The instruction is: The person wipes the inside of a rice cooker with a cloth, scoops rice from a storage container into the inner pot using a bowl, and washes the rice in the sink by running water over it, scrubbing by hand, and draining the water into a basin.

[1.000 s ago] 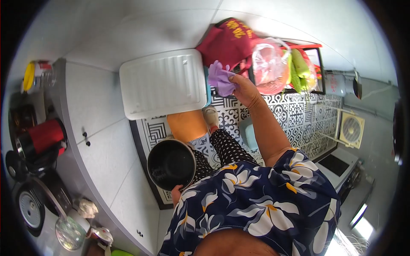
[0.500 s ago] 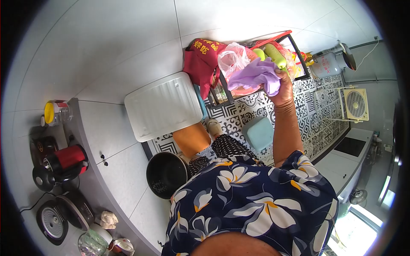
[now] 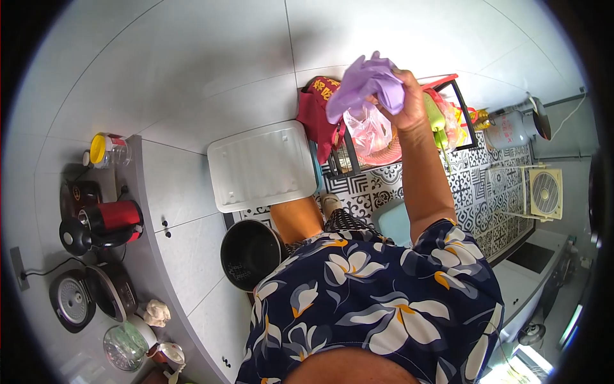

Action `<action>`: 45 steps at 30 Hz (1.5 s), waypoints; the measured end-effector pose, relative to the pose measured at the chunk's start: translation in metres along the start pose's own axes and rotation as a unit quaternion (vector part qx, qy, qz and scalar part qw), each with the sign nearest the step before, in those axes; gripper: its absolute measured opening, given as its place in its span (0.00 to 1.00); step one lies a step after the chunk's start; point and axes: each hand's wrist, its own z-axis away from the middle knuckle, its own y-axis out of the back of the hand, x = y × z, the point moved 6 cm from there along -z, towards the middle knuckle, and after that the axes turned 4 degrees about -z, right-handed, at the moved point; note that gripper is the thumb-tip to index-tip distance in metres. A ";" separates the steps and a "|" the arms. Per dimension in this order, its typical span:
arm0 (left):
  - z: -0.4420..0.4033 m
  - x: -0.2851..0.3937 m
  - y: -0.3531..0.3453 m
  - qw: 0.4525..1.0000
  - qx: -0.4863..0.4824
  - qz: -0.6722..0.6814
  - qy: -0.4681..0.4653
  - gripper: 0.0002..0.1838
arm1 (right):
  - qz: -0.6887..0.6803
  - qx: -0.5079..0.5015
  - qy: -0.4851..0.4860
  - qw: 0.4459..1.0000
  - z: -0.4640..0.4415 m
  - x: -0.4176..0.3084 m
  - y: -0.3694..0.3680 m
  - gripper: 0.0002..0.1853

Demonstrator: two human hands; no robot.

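From where I stand, the purple cloth [image 3: 368,86] is up in the person's right hand [image 3: 411,105], bunched and pinched between thumb and curled fingers, most of it sticking out to the left of the grip in loose folds. That arm is stretched well out in front of the body. In the camera's view, hand and cloth cover part of the black rack [image 3: 463,112], though I can't tell how high above it they are. The left hand is out of sight, so I can't say whether it is holding anything.

Take the rack as the marker. In it, just below the cloth in the view, sit a thin plastic bag [image 3: 369,131] and a pink basket [image 3: 384,155], with some green vegetables [image 3: 435,118] to the right of the hand. A dark red bag [image 3: 314,118] with yellow lettering is at the rack's left end. Left of the rack, past that bag, lies a big whitish lid [image 3: 262,168], ribbed across the top. The black pot [image 3: 252,256] is farther left of the rack and closer to the person, its open mouth facing up and its inside dark. A pale blue stool [image 3: 393,223] is between the rack and the person, partly covered by the arm and shirt.
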 end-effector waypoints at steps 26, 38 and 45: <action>0.015 -0.007 -0.018 0.999 0.038 -0.016 0.009 0.13 | -0.029 0.226 -0.211 0.950 -0.086 0.037 0.132 0.06; 0.009 -0.044 -0.035 0.999 0.044 0.013 -0.011 0.13 | 0.031 0.113 -0.030 0.993 -0.073 -0.012 0.070 0.10; 0.022 -0.009 -0.039 0.999 0.039 -0.005 -0.030 0.15 | 0.063 0.185 -0.012 0.981 -0.088 0.067 0.090 0.17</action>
